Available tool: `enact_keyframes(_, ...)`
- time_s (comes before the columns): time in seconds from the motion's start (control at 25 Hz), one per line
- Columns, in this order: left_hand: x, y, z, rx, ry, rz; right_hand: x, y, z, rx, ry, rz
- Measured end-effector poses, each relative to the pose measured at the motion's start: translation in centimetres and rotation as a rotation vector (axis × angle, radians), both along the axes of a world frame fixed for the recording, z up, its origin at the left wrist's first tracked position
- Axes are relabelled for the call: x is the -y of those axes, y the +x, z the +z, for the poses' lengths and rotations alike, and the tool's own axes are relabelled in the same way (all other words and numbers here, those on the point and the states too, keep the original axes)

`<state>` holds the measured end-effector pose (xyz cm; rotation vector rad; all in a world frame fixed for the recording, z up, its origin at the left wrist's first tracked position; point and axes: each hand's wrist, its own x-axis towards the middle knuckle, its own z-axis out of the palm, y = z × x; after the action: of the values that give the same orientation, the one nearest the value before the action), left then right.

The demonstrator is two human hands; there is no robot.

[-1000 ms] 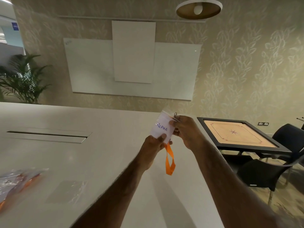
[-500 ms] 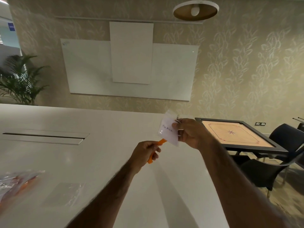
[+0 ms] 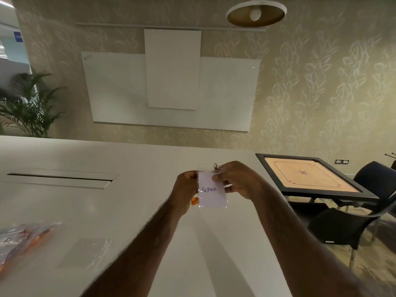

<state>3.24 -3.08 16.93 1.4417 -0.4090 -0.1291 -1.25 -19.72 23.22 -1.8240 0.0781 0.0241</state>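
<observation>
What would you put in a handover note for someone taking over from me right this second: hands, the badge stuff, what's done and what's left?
Left hand: grips the left edge of the badge sleeve, held above the table.
Right hand: pinches the sleeve's top right, thumb on the front.
Things: the card reading ALPHA is inside the sleeve; the metal clip is at its top edge; the orange lanyard shows beside the left hand.
Done: card inserted.
Left: probably check the clip is hooked, since that cannot be told here, then set the badge down. A spare sleeve and a blurred bag lie on the table.
</observation>
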Motion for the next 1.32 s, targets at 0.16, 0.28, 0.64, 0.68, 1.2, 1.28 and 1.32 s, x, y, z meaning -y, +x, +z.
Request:
enact_keyframes(0.16,0.2,0.3,0.6,-0.044,-0.026,0.11,0.0,0.1,-0.2,0.049,0.12,-0.028)
enact_keyframes(0.28,-0.1,0.4,0.4,-0.052,-0.045,0.065,-0.1,0.0,-0.2,0.052,0.162,-0.008)
enact_keyframes(0.64,-0.1,-0.2,-1.3,0.146,0.121,-0.129,1.2,0.0,0.2,0.204,0.349,-0.138)
enact_keyframes(0.68,-0.1,-0.2,-1.6,0.119,0.083,-0.136,1.3,0.0,0.2,0.207,0.348,-0.151)
enact_keyframes(1.2,-0.4,0.6,-2.3,-0.053,0.023,0.298,1.7,0.4,-1.1,0.181,0.347,-0.051)
enact_keyframes(1.28,0.1,0.7,-2.1,-0.075,0.076,0.488,1.0,0.5,-1.2,0.177,0.293,0.05)
enact_keyframes(1.32,0.3,0.8,-2.0,-0.084,0.081,0.531,0.7,0.6,-1.3,0.172,0.256,0.071)
